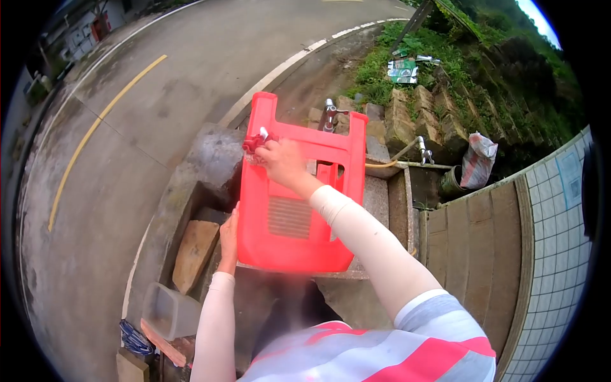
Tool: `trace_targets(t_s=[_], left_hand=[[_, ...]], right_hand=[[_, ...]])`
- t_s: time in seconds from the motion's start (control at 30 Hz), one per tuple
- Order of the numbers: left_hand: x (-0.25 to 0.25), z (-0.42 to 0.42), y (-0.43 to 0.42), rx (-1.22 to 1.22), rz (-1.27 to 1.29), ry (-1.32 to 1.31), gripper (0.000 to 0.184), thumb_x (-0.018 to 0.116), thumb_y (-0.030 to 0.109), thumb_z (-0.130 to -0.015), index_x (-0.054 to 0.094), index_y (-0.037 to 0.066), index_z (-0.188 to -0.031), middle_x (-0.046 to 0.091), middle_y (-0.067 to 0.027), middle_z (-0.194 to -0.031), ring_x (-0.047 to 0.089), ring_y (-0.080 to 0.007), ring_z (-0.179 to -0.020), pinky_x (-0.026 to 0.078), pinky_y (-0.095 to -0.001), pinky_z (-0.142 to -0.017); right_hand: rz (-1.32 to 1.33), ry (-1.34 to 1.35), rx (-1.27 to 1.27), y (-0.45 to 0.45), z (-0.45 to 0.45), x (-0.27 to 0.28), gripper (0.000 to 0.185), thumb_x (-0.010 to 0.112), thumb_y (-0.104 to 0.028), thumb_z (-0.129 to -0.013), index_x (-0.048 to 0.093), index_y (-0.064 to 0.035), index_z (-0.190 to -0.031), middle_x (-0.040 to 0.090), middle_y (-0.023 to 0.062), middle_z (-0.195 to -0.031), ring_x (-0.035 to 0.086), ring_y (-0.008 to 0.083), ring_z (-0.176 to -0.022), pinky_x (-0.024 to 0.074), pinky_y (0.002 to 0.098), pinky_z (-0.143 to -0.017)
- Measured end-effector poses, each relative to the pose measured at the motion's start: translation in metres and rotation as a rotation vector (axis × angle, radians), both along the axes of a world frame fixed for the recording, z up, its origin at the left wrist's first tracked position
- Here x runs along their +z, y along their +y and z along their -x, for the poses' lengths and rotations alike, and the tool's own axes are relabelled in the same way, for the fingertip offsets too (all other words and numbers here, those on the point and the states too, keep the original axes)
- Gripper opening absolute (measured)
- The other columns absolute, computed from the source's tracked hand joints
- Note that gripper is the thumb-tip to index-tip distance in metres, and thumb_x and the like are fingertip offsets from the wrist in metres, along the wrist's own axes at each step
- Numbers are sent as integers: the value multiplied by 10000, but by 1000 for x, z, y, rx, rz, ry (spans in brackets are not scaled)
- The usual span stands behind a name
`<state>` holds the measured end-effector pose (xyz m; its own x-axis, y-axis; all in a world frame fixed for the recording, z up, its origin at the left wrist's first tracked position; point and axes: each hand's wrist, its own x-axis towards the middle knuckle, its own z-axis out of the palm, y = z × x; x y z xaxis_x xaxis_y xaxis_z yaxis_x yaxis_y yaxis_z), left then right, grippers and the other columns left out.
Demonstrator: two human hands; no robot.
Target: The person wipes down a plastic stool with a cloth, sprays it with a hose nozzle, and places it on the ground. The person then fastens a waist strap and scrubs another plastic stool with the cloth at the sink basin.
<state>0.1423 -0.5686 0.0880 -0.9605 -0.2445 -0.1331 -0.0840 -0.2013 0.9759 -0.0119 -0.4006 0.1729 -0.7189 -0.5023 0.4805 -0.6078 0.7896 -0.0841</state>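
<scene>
A red plastic piece of furniture, which looks like a chair or stool with two legs and a ribbed panel, lies over the concrete sink in front of me. My left hand grips its lower left edge, with the fingertips partly hidden. Near the upper left leg, my right hand is closed around a small red and white thing that looks like a scrubbing brush. It is pressed against the red plastic. The fingers cover most of it, so I cannot make out its full shape.
Behind the red plastic stands a metal tap; another tap is at the right. A concrete basin lies beneath. Lower left are a stone block and a clear plastic tub. A striped sack stands by the tiled wall.
</scene>
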Motion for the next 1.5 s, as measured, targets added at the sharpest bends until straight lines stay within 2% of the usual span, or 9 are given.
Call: trace_targets(t_s=[0.27,0.4,0.6,0.73,1.03,1.13,1.17,1.27,1.5], left_hand=[[-2,-1,-1,-59,-128,-27,362,514,305,-995,659,-24,-1041,659,6,-932,551,-75,-822,468,-248,-746],[-34,-5,-10,-45,124,57,237,472,83,-871,656,-39,-956,675,-50,-880,597,-130,-789,477,-300,-712],[-2,-5,-8,-141,35,-66,497,428,339,-1024,518,-55,-1312,619,-111,-1224,567,-143,-1090,421,-272,-952],[9,0,4,-34,15,-57,526,405,400,-1025,626,-61,-1148,668,-79,-1036,594,-118,-909,479,-279,-804],[-1,13,-11,-197,-209,-167,561,380,471,-1011,591,-15,-1195,627,-76,-1143,603,-147,-1004,479,-304,-844],[16,24,-1,-137,-128,-234,604,348,470,-1017,558,-50,-1242,622,-114,-1175,591,-172,-1054,463,-322,-893],[37,21,12,-99,222,-307,613,315,432,-1027,471,-77,-1330,597,-162,-1251,576,-228,-1127,441,-342,-948],[25,11,32,-106,573,-176,661,487,441,-965,344,14,-1448,539,-214,-1336,542,-299,-1212,419,-351,-996],[53,10,45,-79,286,-166,720,732,183,-813,392,29,-1429,575,-160,-1304,569,-213,-1168,438,-330,-979]], right_hand=[[-21,-3,121,-3,-102,20,166,612,-150,-712,629,-179,-875,524,28,-849,505,258,-804,387,388,-689],[-95,22,375,-8,-143,25,274,612,-140,-714,634,-171,-986,562,28,-946,514,260,-818,395,380,-671],[-112,-57,46,-18,-36,18,117,609,-184,-775,619,-182,-892,579,29,-929,535,272,-860,393,405,-696],[-103,-120,-202,-21,21,3,138,580,-179,-818,602,-173,-955,589,53,-941,553,288,-906,410,426,-729],[-204,-121,283,-9,-107,16,216,568,-182,-810,628,-127,-1010,574,82,-943,550,285,-839,435,385,-666],[-250,-188,299,-15,-82,21,171,575,-189,-802,666,-111,-923,593,86,-936,553,281,-835,437,390,-649],[-297,-193,261,-21,-64,24,155,578,-192,-798,676,-110,-887,599,86,-931,555,279,-838,436,394,-647],[-438,-120,108,-39,-4,32,136,592,-201,-792,696,-115,-770,609,82,-907,561,280,-861,430,413,-647],[-174,-223,-157,-43,112,16,147,592,-216,-819,700,-141,-884,569,81,-1043,545,309,-953,446,439,-660]])
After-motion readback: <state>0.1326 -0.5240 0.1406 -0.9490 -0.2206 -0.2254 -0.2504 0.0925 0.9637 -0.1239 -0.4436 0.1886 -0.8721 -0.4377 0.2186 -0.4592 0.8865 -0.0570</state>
